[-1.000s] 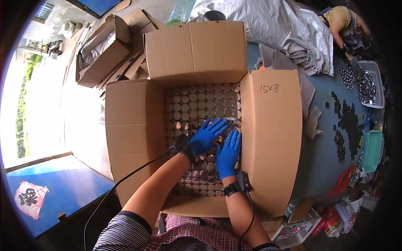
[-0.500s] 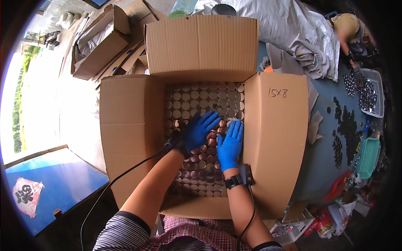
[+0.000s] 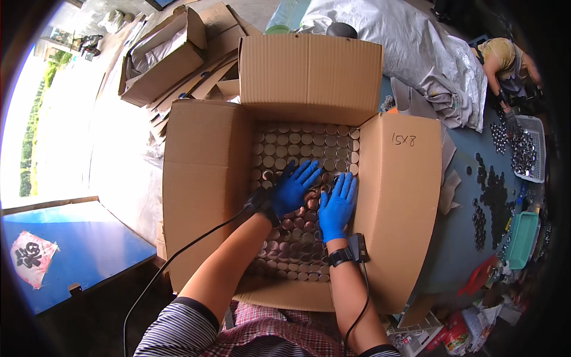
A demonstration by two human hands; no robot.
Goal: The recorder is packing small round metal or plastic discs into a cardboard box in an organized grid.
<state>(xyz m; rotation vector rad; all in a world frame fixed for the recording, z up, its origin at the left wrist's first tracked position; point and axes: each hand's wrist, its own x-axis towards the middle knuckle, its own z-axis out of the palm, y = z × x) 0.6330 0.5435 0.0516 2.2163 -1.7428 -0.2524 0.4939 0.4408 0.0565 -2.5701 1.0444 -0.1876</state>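
Note:
An open cardboard box (image 3: 410, 205) stands in front of me, its flaps folded outward. Rows of round, shiny metal discs or caps (image 3: 294, 138) line its inside; several near the middle look tilted and out of line. My left hand (image 3: 292, 189), in a blue glove, lies over the middle of the discs with its fingers stretched out. Beside it, near the box's right wall, my blue-gloved right hand (image 3: 337, 209) rests flat with straight fingers. Both palms face down and hide the discs below them. I see nothing held in either hand.
A blue table (image 3: 440, 250) on the right bears scattered dark round pieces (image 3: 492, 193), a white basket (image 3: 531, 149) and a green tray (image 3: 523, 238). Another person (image 3: 502, 62) reaches toward the basket. Cardboard boxes (image 3: 160, 56) lie at back left. Cables run from both my wrists.
The box and surroundings sit farther right in the picture, as the view has shifted. My hands stay flat over the discs, in nearly the same place within the box.

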